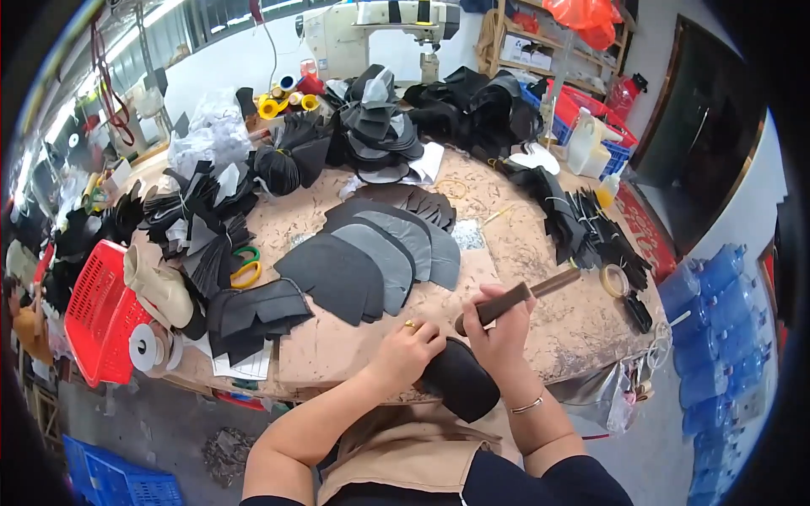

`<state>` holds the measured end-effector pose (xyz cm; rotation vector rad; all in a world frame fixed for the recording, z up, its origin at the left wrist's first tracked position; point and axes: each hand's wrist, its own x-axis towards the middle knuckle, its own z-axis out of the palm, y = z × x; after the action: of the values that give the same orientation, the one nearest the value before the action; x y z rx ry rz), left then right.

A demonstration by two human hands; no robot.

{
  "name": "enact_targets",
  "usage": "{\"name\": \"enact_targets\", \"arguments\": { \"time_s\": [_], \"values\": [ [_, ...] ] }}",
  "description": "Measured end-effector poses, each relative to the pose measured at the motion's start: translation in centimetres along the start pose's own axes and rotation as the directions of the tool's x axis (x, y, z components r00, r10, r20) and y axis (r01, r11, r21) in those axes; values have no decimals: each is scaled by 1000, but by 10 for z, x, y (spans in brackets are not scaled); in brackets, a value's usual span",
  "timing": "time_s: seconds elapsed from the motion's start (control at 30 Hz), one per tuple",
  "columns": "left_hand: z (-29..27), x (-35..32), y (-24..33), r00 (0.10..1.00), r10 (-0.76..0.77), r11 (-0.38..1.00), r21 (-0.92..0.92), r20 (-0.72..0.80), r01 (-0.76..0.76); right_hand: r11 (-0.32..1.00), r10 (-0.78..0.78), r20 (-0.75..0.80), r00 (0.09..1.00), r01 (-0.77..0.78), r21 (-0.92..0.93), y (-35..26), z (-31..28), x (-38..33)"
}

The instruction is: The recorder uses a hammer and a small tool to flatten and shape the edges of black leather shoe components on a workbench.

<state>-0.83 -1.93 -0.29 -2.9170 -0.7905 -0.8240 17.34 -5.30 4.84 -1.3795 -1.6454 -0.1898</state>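
Near the table's front edge, my left hand (pixel 407 354) has its fingers closed on the edge of a curved black shoe piece (pixel 462 381), which hangs over the edge toward my apron. My right hand (pixel 504 331) is wrapped round a brown hammer-like tool (pixel 496 307); its thick part lies in the hand and a narrower bar points to the far right. The heel of that hand is close to the black piece; whether it touches is hard to tell. Just beyond my hands, flat black and grey cut pieces (pixel 371 257) lie fanned out and overlapping.
Stacks of black pieces (pixel 375 139) line the back, before a sewing machine (pixel 371 34). At left are green- and yellow-handled scissors (pixel 245 268), a beige boot-like form (pixel 160 291) and a red basket (pixel 99 312). A tape roll (pixel 614 282) lies right; blue water bottles (pixel 717 337) stand beyond.
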Motion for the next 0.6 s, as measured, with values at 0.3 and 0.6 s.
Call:
{"name": "enact_targets", "arguments": {
  "time_s": [0.3, 0.6],
  "values": [
    [10, -7, -1, 993, -107, 989, -104, -47, 101, 994, -98, 28, 995, 97, 56, 8, 22, -5],
    [2, -6, -8, 965, -182, 946, -302, -190, 119, 986, -164, 40, 986, 163, 25, 19, 31, -15]
  ]
}}
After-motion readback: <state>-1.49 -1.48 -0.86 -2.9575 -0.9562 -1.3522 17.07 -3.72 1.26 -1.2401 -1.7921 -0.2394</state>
